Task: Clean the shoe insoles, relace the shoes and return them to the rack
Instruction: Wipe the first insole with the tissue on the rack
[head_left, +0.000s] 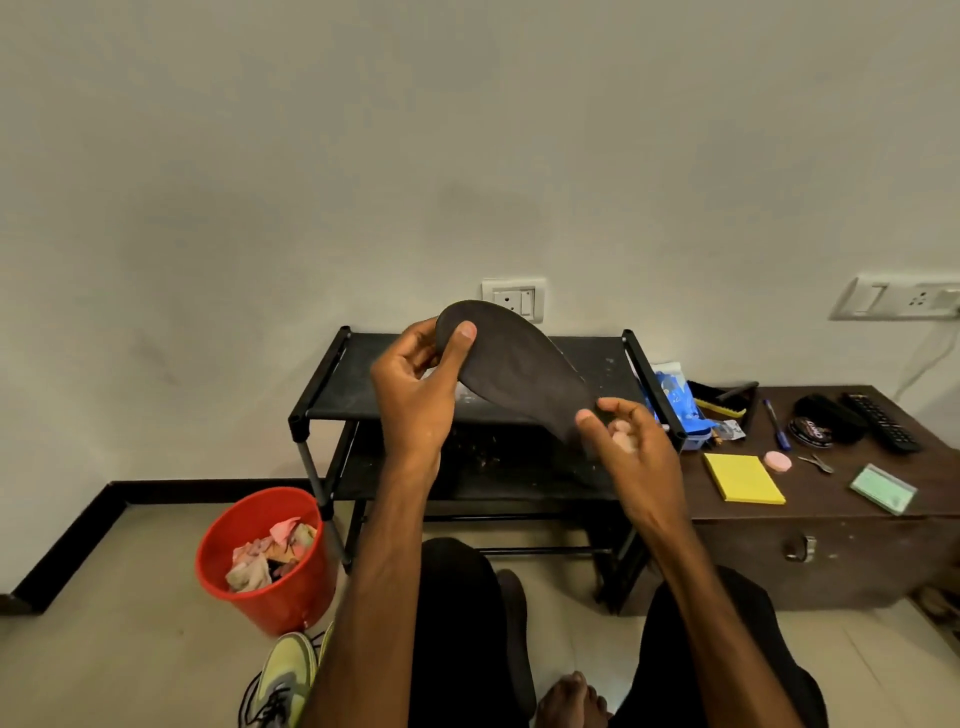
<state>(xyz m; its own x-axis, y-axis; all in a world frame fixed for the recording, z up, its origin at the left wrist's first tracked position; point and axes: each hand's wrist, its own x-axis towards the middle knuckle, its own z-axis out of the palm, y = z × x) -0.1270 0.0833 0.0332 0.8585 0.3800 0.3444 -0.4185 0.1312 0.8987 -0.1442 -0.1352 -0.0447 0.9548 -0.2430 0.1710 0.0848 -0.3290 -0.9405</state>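
Observation:
A dark brown insole (511, 364) is held up in front of the black shoe rack (332, 384), bent into a curve. My left hand (415, 389) grips its upper end, thumb pressed on the face. My right hand (631, 441) pinches its lower end between thumb and fingers, with something small and pink against the fingers that I cannot identify. A yellow-green shoe (283, 675) with loose dark laces lies on the floor at the lower left, beside my left forearm. A second dark insole (514, 623) lies on the floor between my knees.
A red bucket (280, 597) of crumpled cloths stands left of the rack. To the right, a brown trunk (831, 540) carries a yellow sponge (743, 478), pink soap (777, 461), polish tin (810, 431), brushes, a pen and a blue pack (675, 400).

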